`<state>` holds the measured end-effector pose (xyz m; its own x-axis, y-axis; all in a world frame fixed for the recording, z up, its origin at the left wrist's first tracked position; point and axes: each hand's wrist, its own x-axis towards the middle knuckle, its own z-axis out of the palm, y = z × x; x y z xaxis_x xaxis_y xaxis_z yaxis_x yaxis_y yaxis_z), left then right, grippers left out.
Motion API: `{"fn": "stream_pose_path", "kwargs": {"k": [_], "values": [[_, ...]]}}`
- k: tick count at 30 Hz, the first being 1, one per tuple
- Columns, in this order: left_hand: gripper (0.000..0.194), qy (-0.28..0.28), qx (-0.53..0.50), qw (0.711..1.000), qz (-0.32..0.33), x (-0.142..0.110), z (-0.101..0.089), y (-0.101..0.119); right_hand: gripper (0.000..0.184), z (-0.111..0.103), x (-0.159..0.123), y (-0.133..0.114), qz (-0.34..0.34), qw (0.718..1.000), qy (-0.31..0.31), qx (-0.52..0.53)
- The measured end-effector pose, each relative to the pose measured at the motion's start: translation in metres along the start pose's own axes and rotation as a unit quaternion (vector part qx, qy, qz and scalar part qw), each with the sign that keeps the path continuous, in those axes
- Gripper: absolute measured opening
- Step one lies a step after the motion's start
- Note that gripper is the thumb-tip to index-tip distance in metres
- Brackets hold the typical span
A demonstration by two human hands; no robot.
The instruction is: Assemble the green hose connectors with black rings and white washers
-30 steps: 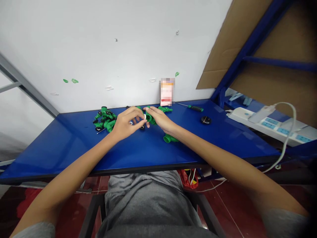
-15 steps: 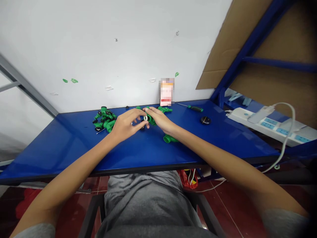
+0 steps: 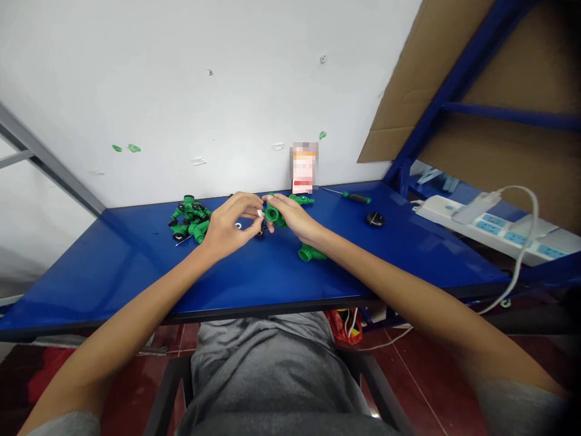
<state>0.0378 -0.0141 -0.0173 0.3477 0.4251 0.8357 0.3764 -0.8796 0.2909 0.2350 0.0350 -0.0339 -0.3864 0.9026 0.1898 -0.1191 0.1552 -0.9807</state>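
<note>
Between finger and thumb of my left hand is a small white ring. My right hand grips a green plastic pipe fitting, its round opening turned toward the left hand. The ring is just left of that opening, apart from it. Beneath the hands, a second white ring and a black ring lie on the table. Another green fitting rests below my right wrist, partly hidden by it.
Several green fittings with black parts are heaped on the left of the blue table. A green-handled screwdriver and a black round object lie on the right. A white power strip is beyond the right edge.
My left hand has drawn the white ring slightly left, away from the green fitting. The fitting's opening now shows more plainly in my right hand, which has barely moved.
</note>
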Motion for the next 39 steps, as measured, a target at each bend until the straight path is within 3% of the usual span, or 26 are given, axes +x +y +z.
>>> {"fn": "stream_pose_path", "kwargs": {"k": [3, 9, 27, 33, 39], "values": [[0.007, 0.002, -0.006, 1.000, -0.008, 0.001, -0.001, 0.000, 0.040, -0.002, 0.003, 0.001, -0.002, 1.000, 0.000, 0.001], [0.010, -0.014, 0.063, 0.995, 0.079, -0.001, -0.002, -0.007, 0.045, 0.000, 0.003, 0.006, -0.006, 1.000, 0.013, -0.001], [0.007, -0.037, 0.083, 0.992, 0.089, -0.004, 0.003, -0.010, 0.045, 0.001, 0.003, 0.006, -0.009, 0.999, 0.032, -0.030], [0.009, -0.007, 0.057, 0.997, 0.059, -0.004, 0.005, -0.008, 0.047, 0.002, 0.000, 0.003, -0.011, 0.999, -0.006, -0.040], [0.014, 0.001, 0.035, 0.999, -0.027, -0.005, 0.008, -0.004, 0.046, 0.002, -0.001, 0.005, -0.021, 0.999, -0.023, -0.043]]}}
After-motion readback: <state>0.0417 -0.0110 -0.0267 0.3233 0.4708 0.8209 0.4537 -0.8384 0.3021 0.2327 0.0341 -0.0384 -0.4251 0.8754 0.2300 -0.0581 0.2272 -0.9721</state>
